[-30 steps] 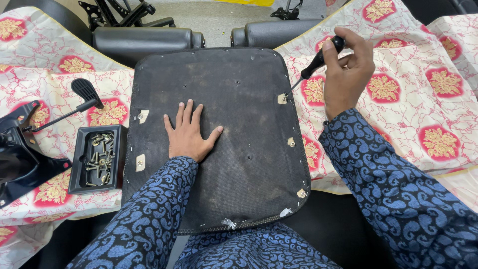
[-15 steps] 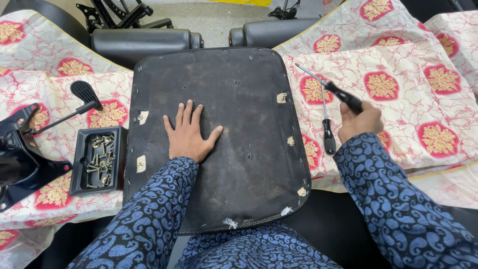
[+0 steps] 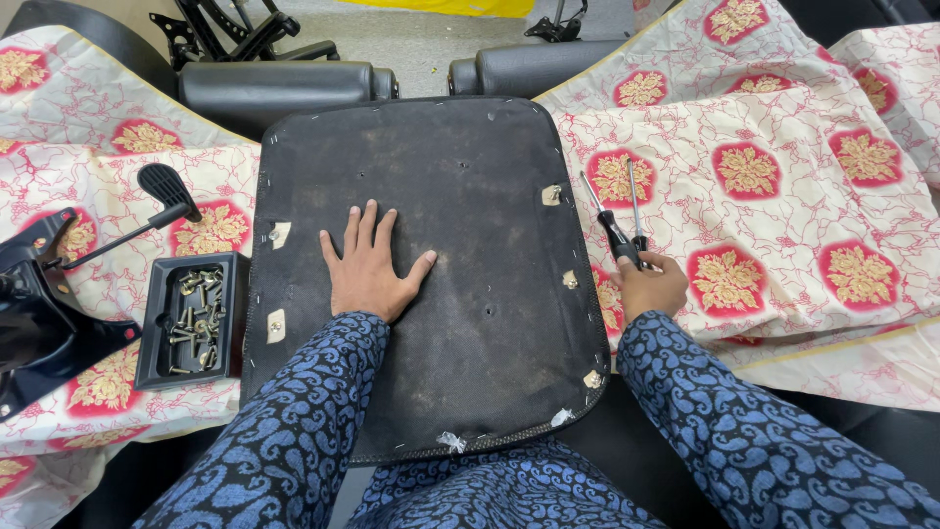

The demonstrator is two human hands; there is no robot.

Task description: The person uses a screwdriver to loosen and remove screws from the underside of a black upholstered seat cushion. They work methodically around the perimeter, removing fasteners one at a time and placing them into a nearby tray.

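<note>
Head view. A dark, worn upholstered chair seat pad [image 3: 431, 274], underside up, lies across the person's lap and serves as the landmark. The left hand [image 3: 370, 266] rests flat on its centre, fingers spread and gripping nothing. Just off the pad's right edge, the right hand [image 3: 651, 287] is closed around the black handles of two slim metal-shafted screwdrivers [image 3: 617, 220], their tips pointing away from the person over the red-and-cream floral cloth [image 3: 783, 176].

Progress, as judged: the pad's underside shows bare screw holes and small pale tabs along its edges, and nothing is bolted to it, so the base appears to be detached; no screw is under a tool at present.

Left of the pad stands a black rectangular tray of loose metal screws and bolts [image 3: 191, 318], and farther left a black metal chair mechanism with a paddle lever [image 3: 59, 284]. Beyond the pad's far edge lie two black padded armrests [image 3: 294, 88]. Nothing lies on the pad apart from the flat hand.
</note>
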